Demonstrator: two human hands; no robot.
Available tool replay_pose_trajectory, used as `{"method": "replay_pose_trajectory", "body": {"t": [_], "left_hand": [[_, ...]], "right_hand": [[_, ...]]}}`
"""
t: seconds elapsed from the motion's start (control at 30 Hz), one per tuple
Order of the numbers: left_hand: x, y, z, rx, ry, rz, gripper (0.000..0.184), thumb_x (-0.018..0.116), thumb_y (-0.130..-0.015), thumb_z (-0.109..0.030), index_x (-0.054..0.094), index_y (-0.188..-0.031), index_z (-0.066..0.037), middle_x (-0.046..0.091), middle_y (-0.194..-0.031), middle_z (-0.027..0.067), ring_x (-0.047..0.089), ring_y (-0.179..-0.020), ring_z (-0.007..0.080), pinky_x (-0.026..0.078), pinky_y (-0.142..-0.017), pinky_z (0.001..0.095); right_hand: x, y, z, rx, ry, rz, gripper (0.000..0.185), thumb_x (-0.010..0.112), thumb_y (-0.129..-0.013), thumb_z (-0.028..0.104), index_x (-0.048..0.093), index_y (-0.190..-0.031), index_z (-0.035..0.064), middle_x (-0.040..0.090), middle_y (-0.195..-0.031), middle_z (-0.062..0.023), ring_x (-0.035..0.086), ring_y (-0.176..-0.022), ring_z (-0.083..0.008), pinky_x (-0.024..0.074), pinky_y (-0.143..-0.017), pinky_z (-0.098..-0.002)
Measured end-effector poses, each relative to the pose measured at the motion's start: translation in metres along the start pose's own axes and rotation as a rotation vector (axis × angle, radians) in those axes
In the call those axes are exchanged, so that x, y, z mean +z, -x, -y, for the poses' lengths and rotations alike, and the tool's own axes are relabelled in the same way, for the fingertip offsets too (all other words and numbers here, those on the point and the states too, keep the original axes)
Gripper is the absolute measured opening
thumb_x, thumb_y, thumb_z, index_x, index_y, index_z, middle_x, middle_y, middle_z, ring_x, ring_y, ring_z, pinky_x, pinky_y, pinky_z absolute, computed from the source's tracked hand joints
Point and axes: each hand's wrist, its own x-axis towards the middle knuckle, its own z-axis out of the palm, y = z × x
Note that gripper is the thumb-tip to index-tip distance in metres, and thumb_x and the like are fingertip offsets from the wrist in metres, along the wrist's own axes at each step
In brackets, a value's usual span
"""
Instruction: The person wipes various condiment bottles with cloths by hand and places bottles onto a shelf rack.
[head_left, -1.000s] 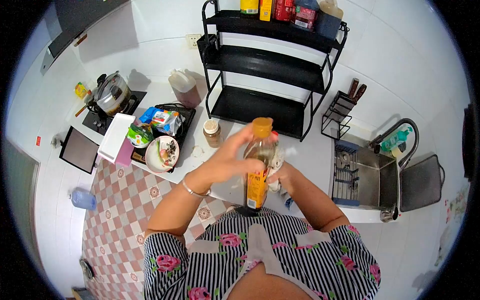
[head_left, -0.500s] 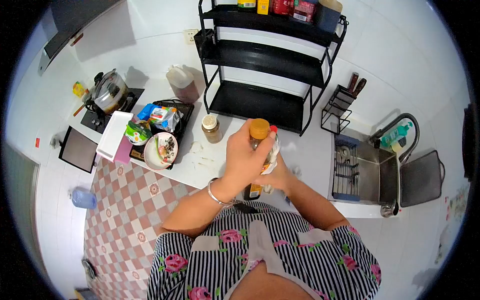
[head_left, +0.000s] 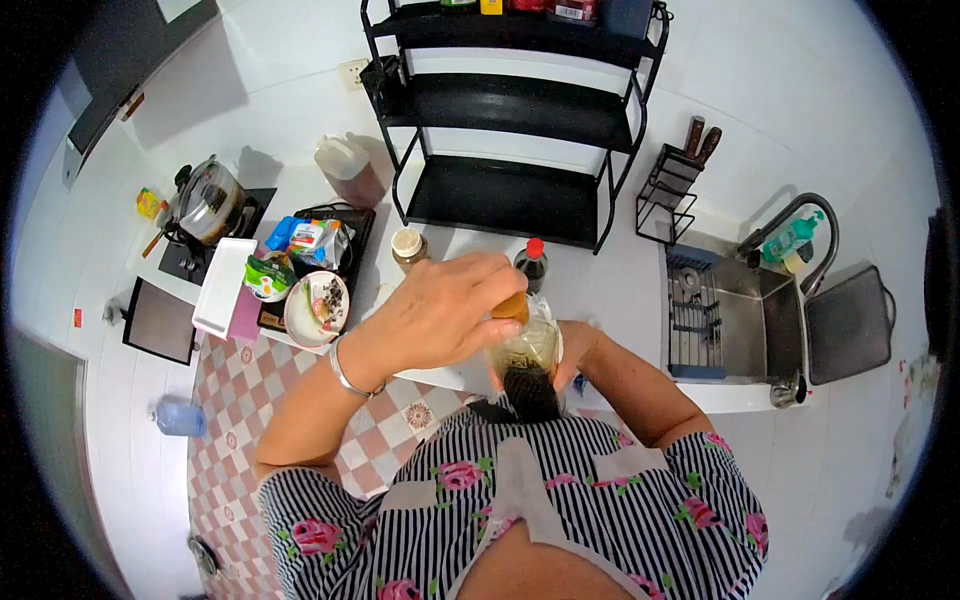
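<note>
My left hand, with a silver bangle at the wrist, has its fingers closed on a golden-brown cap. Beneath the cap is a clear jar with dark contents in its lower part. I cannot tell whether the cap is seated on the jar or lifted off. My right hand wraps the jar's right side, its fingers partly hidden. Just behind the jar, a dark bottle with a red cap stands on the counter. A brown jar with a pale lid is partly covered by my left hand.
Behind the counter stands a black tiered rack. To the right are a knife holder and a sink. A bowl of scraps, food packets, a jug and a pot on a stove occupy the left.
The jar has shifted, now showing its dark contents. My left hand has moved from around the jar's upper part to the cap. The red-capped bottle has come into fuller view.
</note>
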Motion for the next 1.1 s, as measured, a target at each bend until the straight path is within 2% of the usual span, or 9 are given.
{"method": "replay_pose_trajectory", "body": {"t": [0.17,0.37,0.47,0.57,0.67,0.8,0.93,0.97,1.1], "left_hand": [[-0.006,0.003,0.004,0.023,0.144,0.187,0.039,0.045,-0.093,-0.041,0.048,-0.092,-0.003,0.051,-0.081,0.0139,0.056,-0.072,0.0344,0.044,-0.061,0.0421],[0.004,0.006,0.002,0.004,0.246,0.117,0.043,0.040,-0.095,-0.044,0.050,-0.091,-0.003,0.050,-0.073,0.0140,0.055,-0.067,0.0328,0.043,-0.057,0.0389],[-0.003,0.008,-0.002,-0.190,0.600,0.140,0.050,0.032,-0.096,-0.048,0.052,-0.089,-0.003,0.051,-0.072,0.0128,0.055,-0.063,0.0281,0.041,-0.055,0.0341],[0.004,0.007,0.000,-0.213,0.668,0.058,0.055,0.026,-0.096,-0.050,0.054,-0.089,-0.003,0.055,-0.074,0.0095,0.055,-0.063,0.0216,0.040,-0.056,0.0299],[0.003,0.007,-0.009,-0.535,0.887,0.054,0.058,0.022,-0.096,-0.050,0.056,-0.091,-0.003,0.058,-0.078,0.0065,0.055,-0.066,0.0179,0.042,-0.060,0.0303],[-0.012,0.005,-0.052,-0.339,0.941,-0.072,0.059,0.023,-0.096,-0.051,0.059,-0.094,-0.003,0.060,-0.079,0.0058,0.057,-0.068,0.0180,0.046,-0.065,0.0295],[-0.039,-0.001,-0.071,-0.123,1.157,-0.023,0.050,0.034,-0.096,-0.041,0.060,-0.094,0.001,0.063,-0.087,0.0126,0.062,-0.079,0.0256,0.048,-0.068,0.0309],[-0.043,-0.004,-0.079,-0.175,1.211,-0.020,0.056,0.034,-0.095,-0.047,0.063,-0.088,0.000,0.064,-0.079,0.0116,0.063,-0.072,0.0265,0.049,-0.063,0.0319],[-0.028,-0.004,-0.083,-0.030,1.232,-0.157,0.055,0.034,-0.095,-0.044,0.063,-0.089,0.003,0.064,-0.077,0.0139,0.062,-0.069,0.0276,0.049,-0.061,0.0329]], "right_hand": [[0.006,-0.007,-0.008,0.016,-0.048,0.082,0.074,0.087,-0.053,0.019,0.054,-0.116,-0.0014,0.062,-0.105,-0.0127,0.060,-0.099,-0.0234,0.0470,-0.089,-0.0369],[0.015,-0.009,-0.005,0.047,-0.109,0.075,0.074,0.087,-0.052,0.020,0.054,-0.115,-0.0013,0.061,-0.105,-0.0121,0.059,-0.099,-0.0224,0.0468,-0.088,-0.0367],[0.021,-0.012,-0.003,0.026,-0.102,0.047,0.078,0.088,-0.051,0.022,0.053,-0.117,-0.0012,0.061,-0.104,-0.0114,0.059,-0.097,-0.0214,0.0471,-0.087,-0.0354],[0.015,-0.015,-0.004,-0.022,-0.054,0.113,0.081,0.089,-0.051,0.024,0.052,-0.118,-0.0009,0.061,-0.108,-0.0115,0.059,-0.100,-0.0209,0.0467,-0.087,-0.0333],[0.012,-0.008,-0.009,0.053,-0.077,0.053,0.079,0.090,-0.050,0.026,0.054,-0.116,0.0005,0.062,-0.109,-0.0101,0.060,-0.098,-0.0193,0.0478,-0.084,-0.0320],[0.041,-0.013,0.039,-0.191,0.540,-0.017,0.076,0.089,-0.050,0.030,0.056,-0.113,0.0024,0.064,-0.106,-0.0105,0.063,-0.094,-0.0194,0.0493,-0.081,-0.0330],[0.073,-0.023,0.074,-0.331,0.795,-0.007,0.076,0.087,-0.051,0.039,0.058,-0.112,0.0047,0.064,-0.099,-0.0121,0.064,-0.088,-0.0256,0.0501,-0.076,-0.0348],[0.075,-0.025,0.075,-0.357,0.820,0.000,0.076,0.086,-0.051,0.040,0.058,-0.112,0.0048,0.064,-0.098,-0.0122,0.064,-0.088,-0.0261,0.0500,-0.075,-0.0350],[0.086,-0.031,0.085,-0.424,0.875,0.014,0.075,0.085,-0.052,0.042,0.058,-0.111,0.0053,0.064,-0.097,-0.0125,0.064,-0.086,-0.0279,0.0498,-0.073,-0.0356]]}}
